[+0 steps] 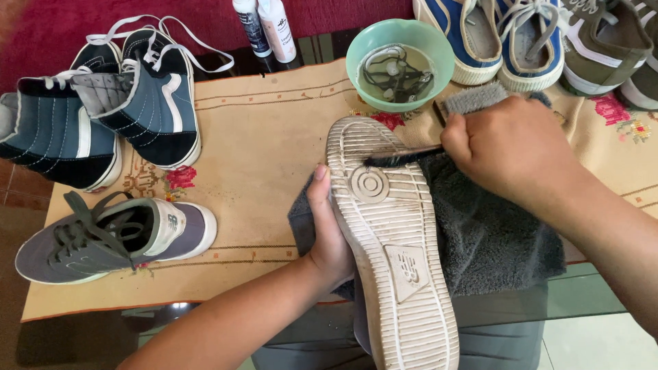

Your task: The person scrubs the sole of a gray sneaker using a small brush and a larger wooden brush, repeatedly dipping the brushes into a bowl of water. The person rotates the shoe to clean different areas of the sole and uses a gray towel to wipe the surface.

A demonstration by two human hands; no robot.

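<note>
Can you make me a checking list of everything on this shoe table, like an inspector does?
Surface: beige embroidered cloth covers the table; a grey towel lies on it.
Job's things: upturned white shoe sole, dirty; dark brush touches it.
Clutter: green bowl of water with laces; two bottles; high-top pair; grey sneaker; blue pair; olive shoes.
Grippers: left hand holds the sole's edge; right hand grips the brush.
Cables: nothing seen.
Surroundings: red rug behind, tiled floor below.
</note>
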